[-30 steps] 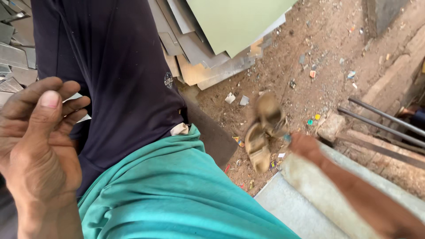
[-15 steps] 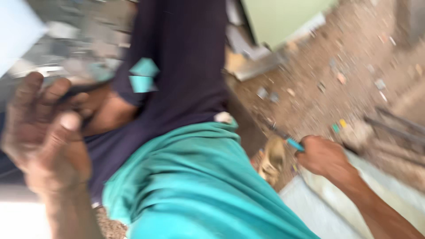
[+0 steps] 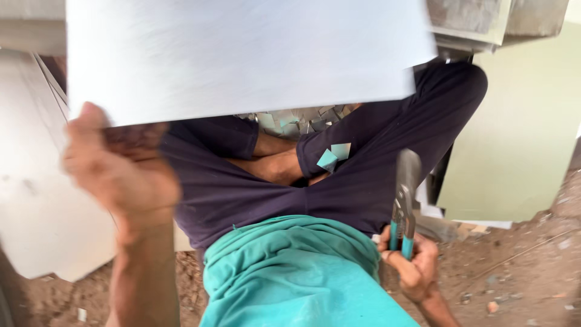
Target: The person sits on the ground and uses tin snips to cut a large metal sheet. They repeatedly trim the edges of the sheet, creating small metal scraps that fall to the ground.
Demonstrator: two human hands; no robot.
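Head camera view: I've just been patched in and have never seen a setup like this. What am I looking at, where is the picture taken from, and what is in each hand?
There is no machine here. A person wears a camera on the head, so you look down over their teal shirt and dark trousers as they sit cross-legged.

The left hand, blurred, holds the lower edge of a large flat grey-white sheet lifted in front of them. The right hand has its grip closed on the teal handles of metal snips, jaws pointing up and away.

Small cut scraps, teal and grey, lie on the lap and between the legs. More pale panels lean at the right, and the dirt ground is littered with rubble.
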